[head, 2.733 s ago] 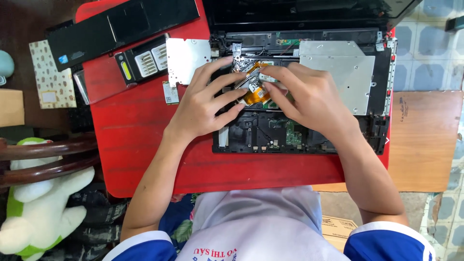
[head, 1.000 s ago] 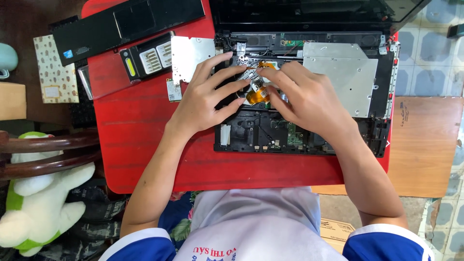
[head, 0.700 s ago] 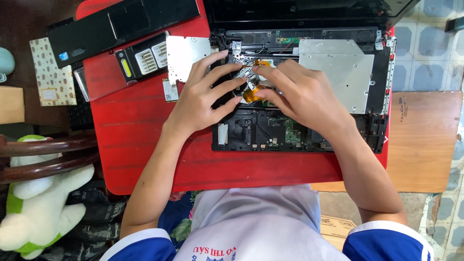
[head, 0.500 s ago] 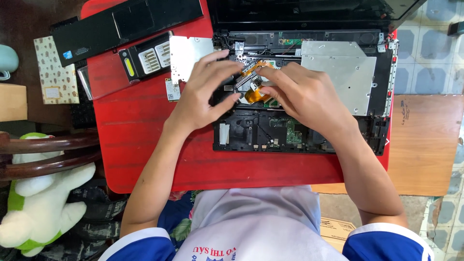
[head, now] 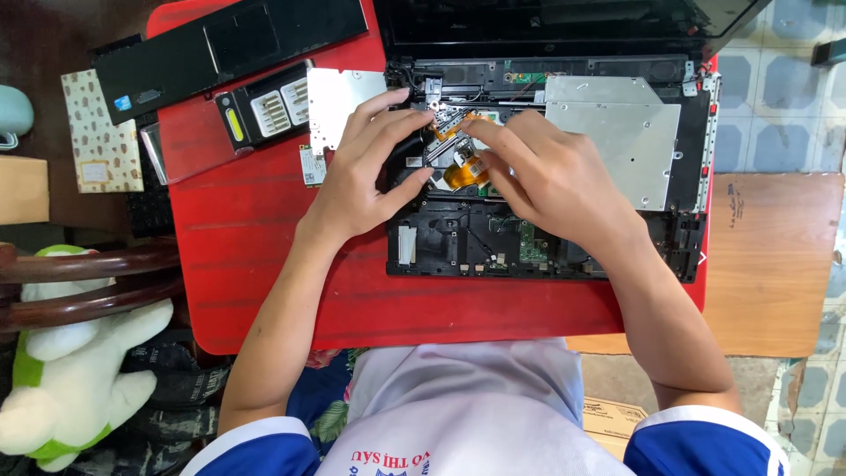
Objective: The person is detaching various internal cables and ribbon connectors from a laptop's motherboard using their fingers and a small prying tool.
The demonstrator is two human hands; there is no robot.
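An opened black laptop base (head: 458, 242) lies on a red table (head: 256, 264), its circuit board bared. My left hand (head: 366, 172) rests on the base's left part, fingertips touching a small metal part beside an orange flex cable (head: 464, 172). My right hand (head: 551, 181) lies over the middle of the base, its fingertips pinching at the orange cable's upper end near the metal part. A silver optical drive (head: 617, 132) sits in the base to the right of my hands. What lies under my palms is hidden.
A removed black palmrest panel (head: 229, 48) and a black battery (head: 264, 106) lie at the table's upper left, with a silver metal plate (head: 335, 106) beside them. The laptop screen (head: 564, 22) stands at the top. A wooden chair back (head: 79, 282) and a plush toy (head: 66, 379) are at lower left.
My fingers have shifted slightly around the orange cable and metal part; both hands stay in the same spot on the laptop base. Nothing else has moved.
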